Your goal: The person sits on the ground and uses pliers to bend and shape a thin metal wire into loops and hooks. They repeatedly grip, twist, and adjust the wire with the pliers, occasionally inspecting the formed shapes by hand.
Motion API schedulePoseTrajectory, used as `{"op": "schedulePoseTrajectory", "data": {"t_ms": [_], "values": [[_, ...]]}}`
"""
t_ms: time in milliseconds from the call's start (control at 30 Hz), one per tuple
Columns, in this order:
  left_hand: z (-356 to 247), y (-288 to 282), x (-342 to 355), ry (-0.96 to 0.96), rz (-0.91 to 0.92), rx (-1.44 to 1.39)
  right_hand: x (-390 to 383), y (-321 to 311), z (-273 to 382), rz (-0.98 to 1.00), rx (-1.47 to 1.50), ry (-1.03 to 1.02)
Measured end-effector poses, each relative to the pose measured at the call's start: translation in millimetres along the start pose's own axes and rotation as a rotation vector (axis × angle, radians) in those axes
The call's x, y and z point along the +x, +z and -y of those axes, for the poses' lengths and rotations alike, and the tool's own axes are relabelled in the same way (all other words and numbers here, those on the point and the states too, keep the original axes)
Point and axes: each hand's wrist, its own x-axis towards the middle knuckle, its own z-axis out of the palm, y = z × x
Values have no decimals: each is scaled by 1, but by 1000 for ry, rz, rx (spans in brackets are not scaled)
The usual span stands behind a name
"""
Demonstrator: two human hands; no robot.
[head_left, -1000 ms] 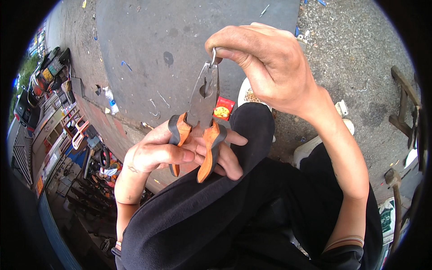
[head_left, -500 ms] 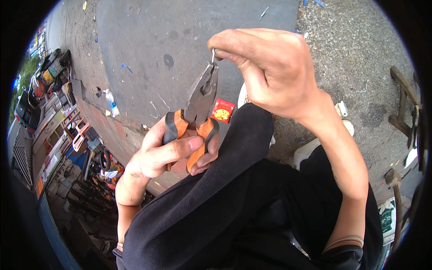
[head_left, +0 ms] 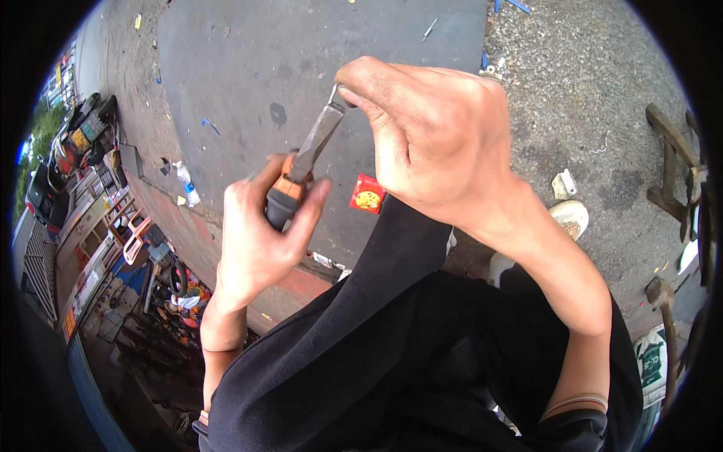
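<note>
A pair of pliers (head_left: 318, 142) with orange and black handles rests in my left hand (head_left: 256, 237), its fingers around the grips. The pliers are seen edge-on, pointing up and to the right. At their tip is a short, thin, silvery bent piece that looks like wire (head_left: 333, 93). My right hand (head_left: 448, 135) pinches the other end of that piece between thumb and curled forefinger. Both hands are raised above my left knee, in front of the dark trousers (head_left: 407, 264). The far side of the handles is hidden by my left hand.
A dark sheet (head_left: 241, 68) covers the ground ahead, with a red packet (head_left: 367, 194) near my knee. Plastic bottle (head_left: 186, 183) at left, parked vehicles (head_left: 86, 132) beyond. To the right are a wooden frame (head_left: 670, 147), a hammer (head_left: 660, 292) and my light shoe (head_left: 570, 217).
My left hand has rolled the pliers from broadside to edge-on, and they lean further right. Their tip and my right hand have shifted slightly left.
</note>
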Motion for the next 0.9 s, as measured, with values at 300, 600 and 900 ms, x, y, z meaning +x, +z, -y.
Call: {"op": "schedulePoseTrajectory", "data": {"t_ms": [300, 600, 900], "values": [[14, 12, 1, -202, 106, -171, -1, 9, -13, -87, 26, -84], [9, 3, -5, -249, 490, -793, 2, 7, -22, -86, 180, -137], [7, 1, -2, -194, 548, -998, 3, 6, -23, -78, 243, -154]]}}
